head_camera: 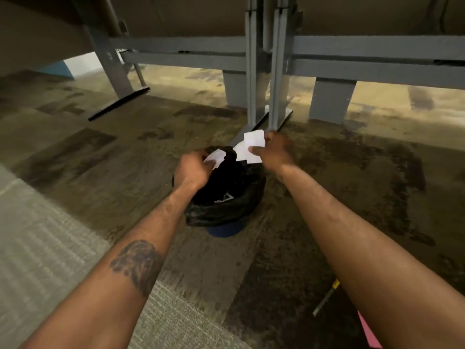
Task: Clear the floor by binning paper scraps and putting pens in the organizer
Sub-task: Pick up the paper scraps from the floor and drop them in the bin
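A small blue bin (224, 231) lined with a black bag (226, 207) stands on the carpet under the desks. Both hands hover over its mouth. My left hand (192, 170) pinches a white paper scrap (216, 156) above the bag's near-left rim. My right hand (275, 149) grips larger white paper scraps (253, 144) over the far rim. Another white scrap (224, 197) lies inside the bag. A pen (325, 297) with a yellow end lies on the carpet at the lower right, partly hidden by my right forearm.
Grey desk legs (254, 96) and crossbars (188, 59) stand just behind the bin. A pink object (368, 332) lies on the floor beside the pen at the bottom right. A lighter carpet strip (37, 248) runs along the left.
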Demonstrator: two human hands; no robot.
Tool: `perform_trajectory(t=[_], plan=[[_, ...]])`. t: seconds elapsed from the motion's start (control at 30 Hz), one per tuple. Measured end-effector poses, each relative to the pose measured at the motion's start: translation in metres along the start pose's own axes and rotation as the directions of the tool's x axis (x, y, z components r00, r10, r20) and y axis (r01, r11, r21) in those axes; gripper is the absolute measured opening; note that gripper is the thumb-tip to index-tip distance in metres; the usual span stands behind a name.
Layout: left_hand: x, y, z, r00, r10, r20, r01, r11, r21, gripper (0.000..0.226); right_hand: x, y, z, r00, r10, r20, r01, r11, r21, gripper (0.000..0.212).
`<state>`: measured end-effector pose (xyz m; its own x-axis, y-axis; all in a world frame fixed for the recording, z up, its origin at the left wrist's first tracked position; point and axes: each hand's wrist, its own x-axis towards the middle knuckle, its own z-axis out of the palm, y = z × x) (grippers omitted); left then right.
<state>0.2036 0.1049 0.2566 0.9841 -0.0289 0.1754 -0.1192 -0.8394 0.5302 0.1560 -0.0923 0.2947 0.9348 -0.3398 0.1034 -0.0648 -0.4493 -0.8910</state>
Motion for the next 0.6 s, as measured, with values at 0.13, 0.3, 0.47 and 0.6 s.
perform_trajectory(t=[0.13, 0.3, 0.47, 0.6], plan=[[-0.008, -0.018, 0.004, 0.999, -0.039, -0.017, 0.04, 0.998, 0.044, 0.036, 0.012, -0.001, 0.034, 0.996, -0.047, 0.079, 0.053, 0.996, -0.07, 0.047], [-0.01, -0.026, -0.001, 0.998, -0.062, 0.003, 0.062, 0.997, 0.046, 0.043, 0.016, 0.011, 0.033, 0.988, -0.031, 0.154, 0.051, 0.991, -0.125, 0.059], [-0.016, -0.018, 0.008, 1.0, -0.014, -0.012, 0.014, 1.0, 0.0, 0.042, 0.007, 0.046, -0.008, 0.993, -0.05, 0.102, 0.06, 0.993, -0.098, 0.048], [-0.037, 0.014, 0.04, 0.979, 0.179, -0.102, -0.18, 0.984, 0.001, 0.035, -0.011, 0.109, -0.066, 0.993, 0.064, 0.103, -0.054, 0.994, -0.1, 0.037]])
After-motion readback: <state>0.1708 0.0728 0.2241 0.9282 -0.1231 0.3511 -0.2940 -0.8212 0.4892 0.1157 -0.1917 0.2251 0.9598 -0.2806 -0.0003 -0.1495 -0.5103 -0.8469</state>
